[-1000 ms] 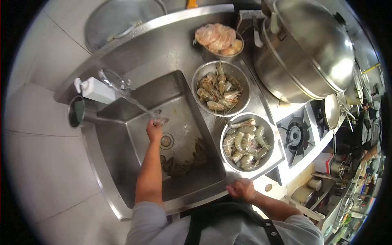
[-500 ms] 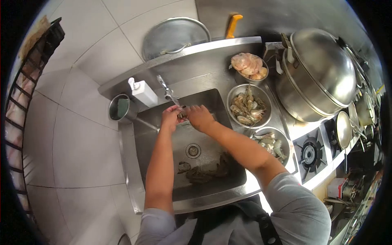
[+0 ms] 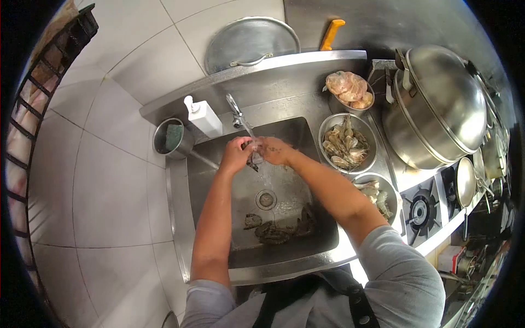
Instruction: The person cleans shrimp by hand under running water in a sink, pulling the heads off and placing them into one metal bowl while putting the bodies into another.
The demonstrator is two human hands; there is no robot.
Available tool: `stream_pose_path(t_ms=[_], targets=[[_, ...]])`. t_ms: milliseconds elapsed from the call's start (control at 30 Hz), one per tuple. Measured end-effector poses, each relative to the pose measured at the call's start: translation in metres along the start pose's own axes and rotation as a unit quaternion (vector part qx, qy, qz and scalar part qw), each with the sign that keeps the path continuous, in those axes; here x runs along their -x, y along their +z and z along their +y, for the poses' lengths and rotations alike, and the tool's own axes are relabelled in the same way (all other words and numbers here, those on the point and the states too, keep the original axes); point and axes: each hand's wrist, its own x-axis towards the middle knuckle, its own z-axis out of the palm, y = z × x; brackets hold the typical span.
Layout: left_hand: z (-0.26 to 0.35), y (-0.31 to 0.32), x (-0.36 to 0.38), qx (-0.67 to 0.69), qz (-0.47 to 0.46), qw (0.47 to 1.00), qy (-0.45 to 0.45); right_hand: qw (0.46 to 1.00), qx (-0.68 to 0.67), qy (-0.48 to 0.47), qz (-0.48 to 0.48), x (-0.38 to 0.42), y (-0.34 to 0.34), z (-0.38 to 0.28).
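Note:
Below the running faucet (image 3: 236,112), my left hand (image 3: 236,156) and my right hand (image 3: 274,151) meet over the sink. Fingers of my left hand are closed on a dark shrimp (image 3: 253,164), whose lower end hangs down between the hands. Against its other side my right hand is curled, its fingertips partly hidden by water. Dark shrimp heads and shells (image 3: 273,233) lie on the bottom of the steel sink (image 3: 219,240), nearer to me than the drain (image 3: 266,200). Right of the sink are whole shrimp (image 3: 345,142) in one bowl and paler, seemingly peeled shrimp (image 3: 377,197) in another.
Behind the sink stand a white pump bottle (image 3: 205,119) and a steel cup (image 3: 183,146) with a green scouring pad. A container of pinkish food (image 3: 349,87) is at the back right. A large steamer pot (image 3: 437,104) and a gas burner (image 3: 420,209) lie farther right.
The view has shifted, so the scene sits slightly farther right. My right hand has turned under the water stream, and more of the shrimp shows below my fingers.

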Motion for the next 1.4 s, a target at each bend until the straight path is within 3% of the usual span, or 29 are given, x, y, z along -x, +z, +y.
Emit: stream_pose_path(t_ms=[133, 233, 300, 400, 500, 567, 633, 733, 833, 967, 1067, 1133, 1167, 1233, 1267, 1333, 1367, 1400], targets=[[0.004, 0.008, -0.002, 0.043, 0.048, 0.998, -0.023, 0.993, -0.060, 0.095, 0.023, 0.011, -0.012, -0.036], [0.015, 0.016, -0.001, 0.039, 0.091, 0.993, -0.057, 0.989, 0.050, 0.095, 0.101, 0.017, -0.001, -0.041], [0.012, 0.026, -0.001, 0.192, 0.101, 0.958, -0.186, 0.975, 0.077, 0.164, 0.127, 0.016, 0.007, -0.043], [0.005, 0.037, -0.001, 0.248, 0.098, 0.933, -0.243, 0.977, 0.119, 0.131, 0.118, 0.020, 0.029, -0.026], [0.003, 0.040, 0.000, 0.226, 0.096, 0.936, -0.252, 0.975, 0.132, 0.143, 0.103, 0.026, 0.009, -0.047], [0.004, 0.036, 0.001, 0.248, 0.087, 0.936, -0.234, 0.980, 0.090, 0.148, 0.095, 0.026, 0.011, -0.034], [0.001, 0.027, 0.004, 0.271, -0.004, 0.930, -0.249, 0.983, 0.047, 0.152, 0.086, 0.024, 0.008, -0.025], [-0.019, 0.034, 0.000, 0.275, -0.039, 0.941, -0.192, 0.998, 0.003, 0.069, 0.012, 0.021, -0.003, -0.015], [-0.010, 0.034, -0.002, 0.231, 0.029, 0.956, -0.177, 0.996, 0.032, 0.078, 0.013, 0.017, 0.001, -0.015], [0.015, 0.036, -0.007, 0.218, 0.072, 0.953, -0.198, 0.984, 0.082, 0.134, 0.083, 0.011, 0.014, -0.024], [0.010, 0.046, -0.008, 0.106, 0.152, 0.961, -0.207, 0.976, 0.101, 0.160, 0.106, 0.010, 0.023, -0.033], [-0.004, 0.051, -0.008, -0.055, 0.157, 0.981, -0.097, 0.975, 0.096, 0.161, 0.118, 0.013, 0.021, -0.041], [-0.012, 0.052, -0.006, -0.054, 0.157, 0.981, -0.098, 0.971, 0.131, 0.174, 0.099, 0.018, 0.019, -0.046], [-0.027, 0.051, -0.002, -0.243, 0.217, 0.945, 0.029, 0.965, 0.167, 0.186, 0.077, 0.026, 0.017, -0.044], [-0.040, 0.045, -0.002, -0.242, 0.219, 0.945, 0.027, 0.960, 0.160, 0.210, 0.088, 0.030, 0.020, -0.032], [-0.050, 0.030, -0.002, -0.128, 0.124, 0.978, -0.106, 0.954, 0.157, 0.235, 0.098, 0.030, 0.023, -0.016], [-0.045, 0.028, -0.001, -0.127, 0.124, 0.978, -0.107, 0.970, 0.098, 0.207, 0.082, 0.028, 0.022, -0.010], [-0.039, 0.026, 0.001, -0.042, 0.095, 0.987, -0.124, 0.981, 0.038, 0.179, 0.066, 0.026, 0.022, -0.006]])
